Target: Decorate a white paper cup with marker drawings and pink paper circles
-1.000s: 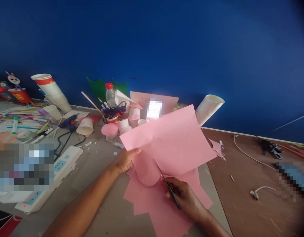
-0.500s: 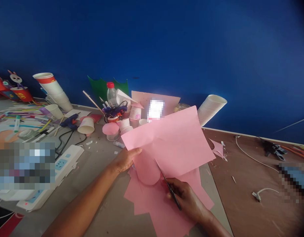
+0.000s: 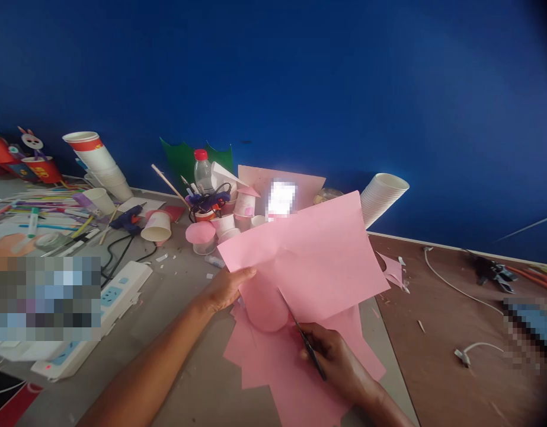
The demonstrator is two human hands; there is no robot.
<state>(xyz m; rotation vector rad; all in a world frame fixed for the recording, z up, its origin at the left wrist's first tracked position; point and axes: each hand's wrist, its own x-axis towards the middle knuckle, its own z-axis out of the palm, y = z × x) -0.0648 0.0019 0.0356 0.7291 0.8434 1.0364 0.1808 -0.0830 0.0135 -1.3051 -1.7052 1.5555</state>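
My left hand [image 3: 229,287] pinches the left edge of a pink paper sheet [image 3: 322,255], thumb on top. The sheet is held up at a tilt, with a rounded, partly cut flap [image 3: 268,305] at its lower left. In my right hand [image 3: 333,353] is a pair of dark-handled scissors [image 3: 312,351], seen nearly edge-on. Their thin blades point up and left and meet the sheet beside the flap's right edge. Fingers hide part of the handles. Beneath both hands lie several overlapping pink sheets [image 3: 295,379] on the grey tabletop.
Behind the sheet stand paper cups [image 3: 244,204], a red-capped bottle [image 3: 202,172] and a leaning cup stack [image 3: 382,198]. At left are a power strip [image 3: 124,281], a glue gun [image 3: 127,219] and scattered sticks. Cables [image 3: 460,287] and pink scraps [image 3: 392,268] lie at right.
The sheet's right side has shifted slightly to the right. Both hands keep nearly the same place and grip; the view has moved a little.
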